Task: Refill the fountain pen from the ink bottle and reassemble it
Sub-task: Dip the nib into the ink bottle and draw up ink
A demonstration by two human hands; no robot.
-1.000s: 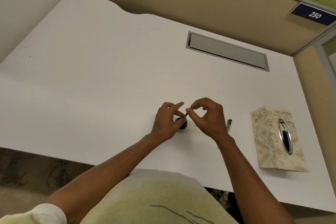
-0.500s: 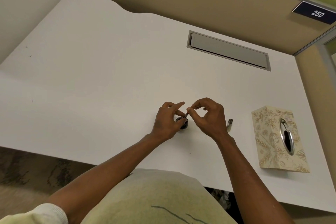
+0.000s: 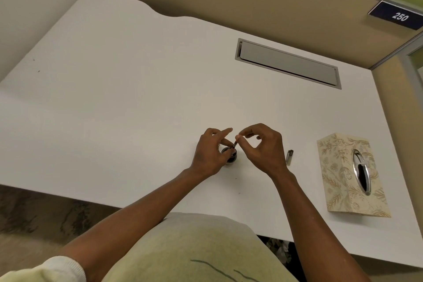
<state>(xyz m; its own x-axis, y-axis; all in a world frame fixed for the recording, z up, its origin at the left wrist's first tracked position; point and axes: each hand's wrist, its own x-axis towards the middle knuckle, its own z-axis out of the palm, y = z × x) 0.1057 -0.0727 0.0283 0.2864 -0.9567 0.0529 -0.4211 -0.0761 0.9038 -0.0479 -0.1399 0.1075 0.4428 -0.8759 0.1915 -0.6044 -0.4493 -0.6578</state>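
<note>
Your left hand (image 3: 209, 154) curled around the ink bottle (image 3: 230, 157), your right hand (image 3: 263, 149) pinching the pen section (image 3: 235, 145) just above its mouth, metal pen part (image 3: 290, 157) beyond your right knuckles.

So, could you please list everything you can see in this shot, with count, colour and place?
desk: one, white, fills most of the view
ink bottle: one, dark, open, on the desk between the hands
pen part: one, dark and thin, standing over the bottle mouth
pen piece: one, silvery, lying on the desk right of the right hand
tissue box: one, beige floral, desk's right side
cable hatch: one, grey, set into the desk's far side
sign reading 250: one, dark blue, on the partition, upper right
left hand: one, holds the bottle
right hand: one, pinches the pen part's top
</note>
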